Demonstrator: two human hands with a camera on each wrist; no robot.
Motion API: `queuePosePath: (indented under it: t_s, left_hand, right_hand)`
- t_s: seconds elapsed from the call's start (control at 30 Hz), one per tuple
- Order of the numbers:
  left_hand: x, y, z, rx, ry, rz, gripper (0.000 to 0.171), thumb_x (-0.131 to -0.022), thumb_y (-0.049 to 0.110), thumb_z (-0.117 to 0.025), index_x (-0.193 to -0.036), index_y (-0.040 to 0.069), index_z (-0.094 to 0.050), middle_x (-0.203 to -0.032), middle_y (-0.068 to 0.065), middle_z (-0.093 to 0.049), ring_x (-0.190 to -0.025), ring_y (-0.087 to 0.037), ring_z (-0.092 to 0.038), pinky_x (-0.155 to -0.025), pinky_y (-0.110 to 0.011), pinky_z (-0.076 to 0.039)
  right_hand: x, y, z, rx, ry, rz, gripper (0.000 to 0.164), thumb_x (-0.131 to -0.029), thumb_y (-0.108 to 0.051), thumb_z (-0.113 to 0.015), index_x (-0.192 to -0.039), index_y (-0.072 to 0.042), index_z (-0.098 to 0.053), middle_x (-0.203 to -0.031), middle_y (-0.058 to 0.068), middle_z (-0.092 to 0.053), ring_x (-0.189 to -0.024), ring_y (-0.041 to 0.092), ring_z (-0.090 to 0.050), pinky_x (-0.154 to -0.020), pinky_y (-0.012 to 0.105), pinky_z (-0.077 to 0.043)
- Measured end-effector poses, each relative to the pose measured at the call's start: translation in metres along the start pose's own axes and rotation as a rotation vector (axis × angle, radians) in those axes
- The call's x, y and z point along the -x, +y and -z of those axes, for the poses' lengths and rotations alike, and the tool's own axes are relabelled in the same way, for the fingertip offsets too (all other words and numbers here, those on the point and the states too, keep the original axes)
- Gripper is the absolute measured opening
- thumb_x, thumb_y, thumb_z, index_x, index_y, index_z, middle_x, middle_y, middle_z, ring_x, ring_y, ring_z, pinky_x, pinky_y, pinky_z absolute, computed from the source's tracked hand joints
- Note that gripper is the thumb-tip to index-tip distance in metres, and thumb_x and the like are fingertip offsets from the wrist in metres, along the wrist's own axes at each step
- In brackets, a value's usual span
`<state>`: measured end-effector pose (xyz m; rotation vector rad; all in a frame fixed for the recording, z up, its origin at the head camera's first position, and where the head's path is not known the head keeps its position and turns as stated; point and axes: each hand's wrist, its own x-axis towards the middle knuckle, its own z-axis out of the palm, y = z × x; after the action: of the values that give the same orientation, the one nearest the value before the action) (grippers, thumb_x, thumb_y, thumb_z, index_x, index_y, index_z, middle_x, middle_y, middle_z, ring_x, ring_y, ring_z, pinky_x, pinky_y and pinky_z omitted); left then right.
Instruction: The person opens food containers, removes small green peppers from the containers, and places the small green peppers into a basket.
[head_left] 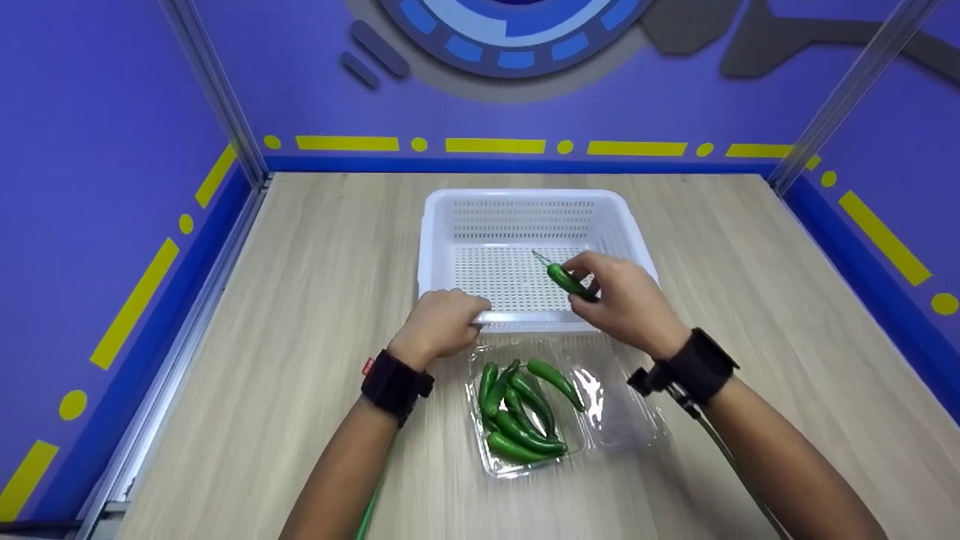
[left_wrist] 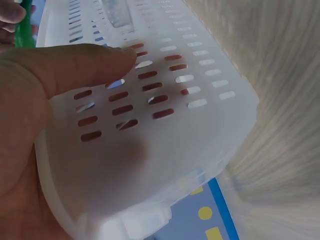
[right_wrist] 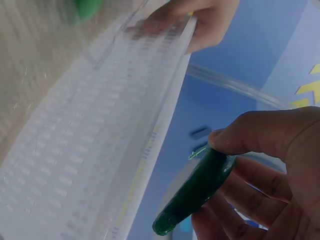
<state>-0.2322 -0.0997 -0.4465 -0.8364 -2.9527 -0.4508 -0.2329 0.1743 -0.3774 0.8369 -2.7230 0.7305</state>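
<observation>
My right hand (head_left: 626, 300) pinches a green chili pepper (head_left: 564, 278) between thumb and fingers, over the right part of a white plastic basket (head_left: 525, 195). The pepper's thin stem points up and left. In the right wrist view the same pepper (right_wrist: 192, 192) hangs tilted beside the basket wall. My left hand (head_left: 444, 322) grips the basket's near rim at the left corner. The left wrist view shows its thumb lying against the slotted outer wall (left_wrist: 165, 140), with the fingers behind the wall. Several green chili peppers (head_left: 529, 405) lie in a clear plastic box (head_left: 502, 472) in front of the basket.
The box's clear lid (head_left: 619, 420) lies folded open to the right. A wooden table (head_left: 322, 300) carries everything. Blue panels (head_left: 337, 105) with yellow marks and metal posts (head_left: 847, 105) bound it at the back and sides.
</observation>
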Motion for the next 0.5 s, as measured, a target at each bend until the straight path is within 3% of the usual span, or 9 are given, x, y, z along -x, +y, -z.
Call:
queuePosePath:
  t_s: [0.27, 0.4, 0.5]
  left_hand:
    - [0.004, -0.006, 0.01, 0.079, 0.04, -0.057, 0.018, -0.082, 0.014, -0.073, -0.1, 0.017, -0.076, -0.095, 0.002, -0.076, -0.082, -0.02, -0.067, -0.076, -0.041, -0.053]
    - [0.008, -0.015, 0.019, 0.118, 0.078, -0.068, 0.025, -0.077, 0.03, -0.078, -0.101, 0.02, -0.077, -0.103, 0.004, -0.075, -0.092, -0.02, -0.065, -0.085, -0.044, -0.047]
    - [0.01, -0.024, 0.025, 0.141, 0.104, -0.041, 0.033, -0.079, 0.045, -0.078, -0.102, 0.022, -0.077, -0.117, 0.003, -0.072, -0.109, -0.023, -0.062, -0.095, -0.047, -0.045]
  right_hand:
    - [-0.016, 0.02, -0.005, 0.023, -0.034, -0.05, 0.03, -0.082, -0.011, -0.073, -0.112, -0.008, -0.069, -0.094, 0.006, -0.074, -0.075, 0.018, -0.07, -0.067, 0.036, -0.057]
    - [-0.02, 0.029, -0.006, 0.027, -0.043, -0.07, 0.029, -0.082, -0.01, -0.073, -0.111, -0.007, -0.069, -0.094, 0.007, -0.074, -0.073, 0.019, -0.07, -0.065, 0.036, -0.056]
    - [-0.024, 0.036, -0.006, 0.03, -0.047, -0.083, 0.029, -0.082, -0.009, -0.072, -0.11, -0.006, -0.069, -0.095, 0.008, -0.075, -0.072, 0.02, -0.071, -0.064, 0.037, -0.056]
